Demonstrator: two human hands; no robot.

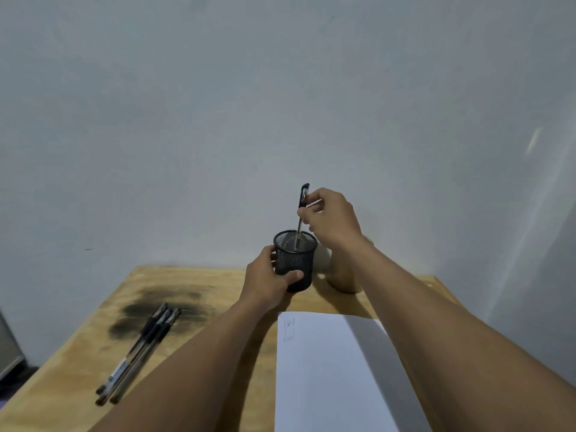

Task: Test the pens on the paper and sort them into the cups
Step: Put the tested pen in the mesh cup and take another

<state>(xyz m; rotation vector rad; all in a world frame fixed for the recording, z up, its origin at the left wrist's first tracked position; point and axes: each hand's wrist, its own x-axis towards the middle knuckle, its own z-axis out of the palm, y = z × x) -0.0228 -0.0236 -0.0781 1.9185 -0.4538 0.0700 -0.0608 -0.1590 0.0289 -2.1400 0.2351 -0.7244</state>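
A black mesh cup point(296, 263) stands at the far edge of the wooden table point(218, 294), and my left hand point(268, 283) grips its side. Above it my right hand point(332, 218) pinches a black-capped pen point(301, 210) upright, its lower end inside the cup's mouth. A second, tan cup point(343, 275) stands just right of the mesh cup, partly hidden behind my right forearm. A white sheet of paper point(327, 375) lies in front of me with a few small scribbles near its top left corner. Three pens point(140, 347) lie together on the left side of the table.
A dark smudge point(162, 307) stains the tabletop under the tips of the loose pens. A plain pale wall rises directly behind the table. Something grey point(9, 353) shows at the left edge, off the table.
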